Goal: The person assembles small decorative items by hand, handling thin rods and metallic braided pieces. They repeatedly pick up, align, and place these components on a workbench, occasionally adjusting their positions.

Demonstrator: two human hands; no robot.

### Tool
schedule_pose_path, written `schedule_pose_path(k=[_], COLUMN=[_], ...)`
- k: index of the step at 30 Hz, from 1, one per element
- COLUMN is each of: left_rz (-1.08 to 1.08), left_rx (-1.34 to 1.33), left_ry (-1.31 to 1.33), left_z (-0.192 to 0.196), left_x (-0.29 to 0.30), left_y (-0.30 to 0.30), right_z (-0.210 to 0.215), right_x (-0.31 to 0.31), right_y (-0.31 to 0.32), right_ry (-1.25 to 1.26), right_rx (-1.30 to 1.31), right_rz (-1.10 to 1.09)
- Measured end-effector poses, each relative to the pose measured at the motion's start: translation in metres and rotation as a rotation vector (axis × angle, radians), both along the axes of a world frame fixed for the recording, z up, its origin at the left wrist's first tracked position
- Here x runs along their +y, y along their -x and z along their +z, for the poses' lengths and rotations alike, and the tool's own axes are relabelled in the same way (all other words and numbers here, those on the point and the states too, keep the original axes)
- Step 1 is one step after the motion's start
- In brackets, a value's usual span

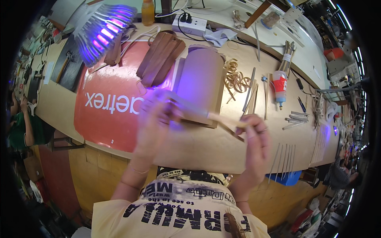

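My left hand [156, 115], blurred by motion, is closed round one end of a narrow flat strip [220, 118] that looks like leather. The strip stretches across to my right hand [256, 139], where thumb and fingertips pinch its pale tan end. A darker edge or layer hangs just below it near that hand. Both hands are raised over the table, in front of a brown board stack [202, 75]. Bundled brown strips [160, 59] lie beyond my left hand, on a glossy red sheet [107, 115].
A finned lamp [103, 35] glowing violet overhangs the left. Curled tan trimmings [238, 79], thin sticks [250, 93] and a red-labelled bottle [279, 85] lie to the right, with metal bars [297, 119] farther along. A white power strip [189, 25] stands at the back.
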State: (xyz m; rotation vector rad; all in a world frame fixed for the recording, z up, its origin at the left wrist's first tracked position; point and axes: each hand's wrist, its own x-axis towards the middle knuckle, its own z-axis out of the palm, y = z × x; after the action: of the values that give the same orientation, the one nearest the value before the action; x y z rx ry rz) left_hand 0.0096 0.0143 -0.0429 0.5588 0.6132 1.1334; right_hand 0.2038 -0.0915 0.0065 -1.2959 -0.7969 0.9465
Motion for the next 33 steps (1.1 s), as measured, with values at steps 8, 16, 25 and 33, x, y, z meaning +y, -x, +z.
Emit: schedule_pose_path(k=[8,16,25,33], left_rz=[0.365,0.421,0.183,-0.053], left_rx=[-0.281,0.1,0.416,0.648], left_ry=[0.226,-0.094,-0.574,-1.115], left_z=[-0.056,-0.026,0.004,0.016], left_x=[0.046,0.011,-0.032,-0.054], left_y=[0.107,0.069,0.001,-0.014], right_z=[-0.005,-0.078,-0.104,-0.095], right_x=[-0.02,0.085,0.048,0.041], right_y=[-0.094,-0.1,-0.062,-0.055], right_ry=[-0.296,0.219,0.066,-0.061], right_rx=[0.082,-1.298,-1.248,-1.097], right_rz=[-0.616,-0.076,-0.367,-0.28])
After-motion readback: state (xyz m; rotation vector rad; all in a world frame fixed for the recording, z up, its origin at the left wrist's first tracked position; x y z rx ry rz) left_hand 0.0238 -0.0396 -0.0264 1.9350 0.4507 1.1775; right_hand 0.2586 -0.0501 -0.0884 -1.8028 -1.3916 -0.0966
